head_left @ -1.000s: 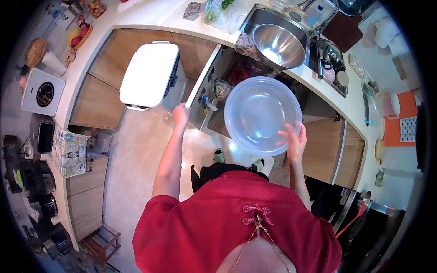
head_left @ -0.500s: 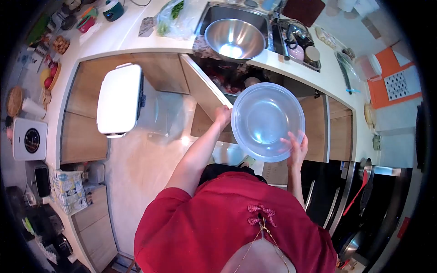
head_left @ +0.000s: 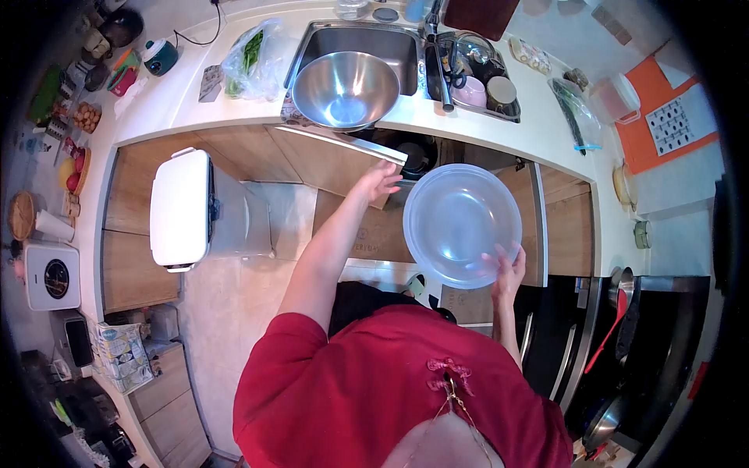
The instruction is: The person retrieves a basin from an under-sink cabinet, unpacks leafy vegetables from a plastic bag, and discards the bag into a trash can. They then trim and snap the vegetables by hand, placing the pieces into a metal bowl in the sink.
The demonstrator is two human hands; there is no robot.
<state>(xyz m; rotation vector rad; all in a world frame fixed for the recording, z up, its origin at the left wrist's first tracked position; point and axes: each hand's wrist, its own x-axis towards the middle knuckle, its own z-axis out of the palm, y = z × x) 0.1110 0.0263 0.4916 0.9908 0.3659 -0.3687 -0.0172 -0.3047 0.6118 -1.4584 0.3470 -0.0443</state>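
Note:
A translucent plastic basin is in my right hand, gripped at its lower right rim with the fingers seen through the wall. My left hand has its fingers stretched out beside the free edge of a wooden cabinet door. Whether the fingertips touch the door I cannot tell. The door stands partly open below the sink. Behind it and the basin, a dark round item shows inside the cabinet, mostly hidden.
A steel bowl rests at the front of the sink. Beside the sink is a rack with dishes. Bagged greens lie on the counter. To the left stands a white-lidded bin. Another cabinet door hangs open at right.
The cabinet door has swung further toward closed, and my left hand's fingers have loosened from its edge. The basin stays in my right hand. The camera view has shifted.

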